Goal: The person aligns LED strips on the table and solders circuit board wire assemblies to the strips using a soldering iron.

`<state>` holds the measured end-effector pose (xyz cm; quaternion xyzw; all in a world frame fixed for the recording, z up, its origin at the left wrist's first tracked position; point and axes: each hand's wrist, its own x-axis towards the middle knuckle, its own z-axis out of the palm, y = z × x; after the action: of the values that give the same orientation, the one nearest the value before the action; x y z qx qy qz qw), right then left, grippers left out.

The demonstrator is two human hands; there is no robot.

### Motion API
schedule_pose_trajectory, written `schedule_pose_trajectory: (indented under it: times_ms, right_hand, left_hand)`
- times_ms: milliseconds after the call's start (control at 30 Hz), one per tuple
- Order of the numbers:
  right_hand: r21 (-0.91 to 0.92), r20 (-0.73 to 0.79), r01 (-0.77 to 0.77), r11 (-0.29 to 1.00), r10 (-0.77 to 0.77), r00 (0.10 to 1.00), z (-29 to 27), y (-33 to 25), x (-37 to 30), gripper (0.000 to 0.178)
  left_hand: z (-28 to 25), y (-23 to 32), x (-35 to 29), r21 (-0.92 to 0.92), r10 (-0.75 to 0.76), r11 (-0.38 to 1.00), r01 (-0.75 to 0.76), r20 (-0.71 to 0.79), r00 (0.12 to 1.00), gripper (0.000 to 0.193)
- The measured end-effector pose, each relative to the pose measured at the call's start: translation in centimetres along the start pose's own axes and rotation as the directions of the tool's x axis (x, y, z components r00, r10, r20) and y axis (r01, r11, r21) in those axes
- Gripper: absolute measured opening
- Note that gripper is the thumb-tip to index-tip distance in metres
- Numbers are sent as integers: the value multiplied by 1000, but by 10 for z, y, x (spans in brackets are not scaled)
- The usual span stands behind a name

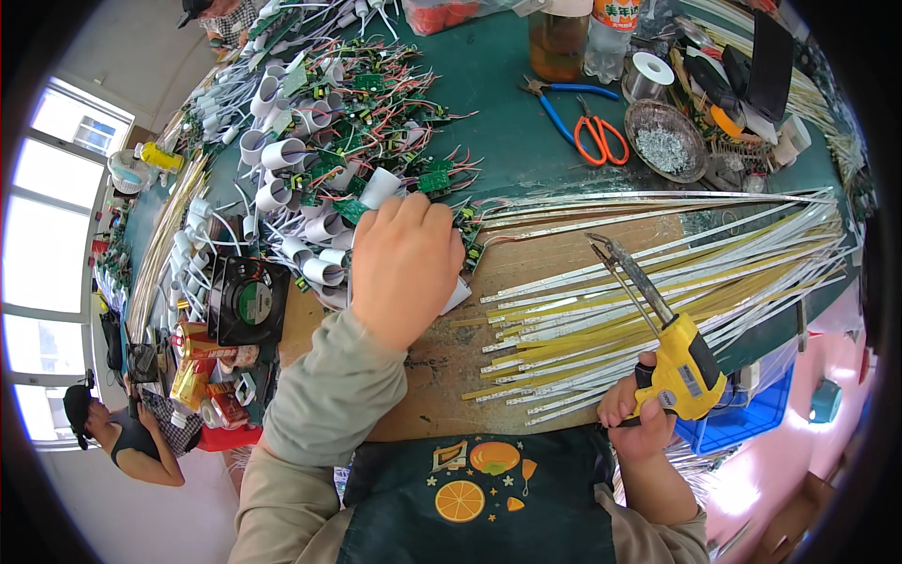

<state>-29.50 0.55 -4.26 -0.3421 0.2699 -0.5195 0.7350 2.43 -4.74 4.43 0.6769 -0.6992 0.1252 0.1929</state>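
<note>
My right hand [639,411] grips the handle of a yellow soldering gun [688,368], whose metal tip points away from me over the strips. Beneath the tip lies a fanned bundle of thin white and yellow LED strips [583,324] on a brown board [423,390]. At the near edge of a heap of green circuit boards [366,85] with wires and white cylindrical housings [282,153], my left hand [409,268] is closed, its fingers curled down. Its fingertips are hidden, and what they hold cannot be made out. A white piece [458,296] shows beside that hand.
A black fan [249,299] stands left of the heap. Farther off lie blue-handled pliers [564,103], orange-handled cutters [599,139], a solder spool [650,75], a bowl of small clear parts [665,141] and bottles [558,42]. A blue crate [738,418] sits at right; another person [132,432] is at left.
</note>
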Motion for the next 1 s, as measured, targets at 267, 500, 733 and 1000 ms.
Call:
schedule_pose_trajectory:
  times_ms: [267,500,733,1000]
  right_hand:
    - [-54,1,-25,998,25,1000,3,0,-1,68]
    - [-53,4,-28,998,28,1000,-2,3,-2,70]
    - [0,6,-50,999,50,999,1,-1,-1,72]
    - [-67,10,-2,998,3,1000,-3,4,-1,68]
  left_hand:
    - [13,0,6,86,-39,996,27,139,989,28]
    - [-26,8,-22,-86,57,994,-65,-87,995,27]
    - [-72,-46,-65,-86,-215,974,208,-84,973,23]
    - [-84,-73,-81,-58,-164,984,166,42,986,26]
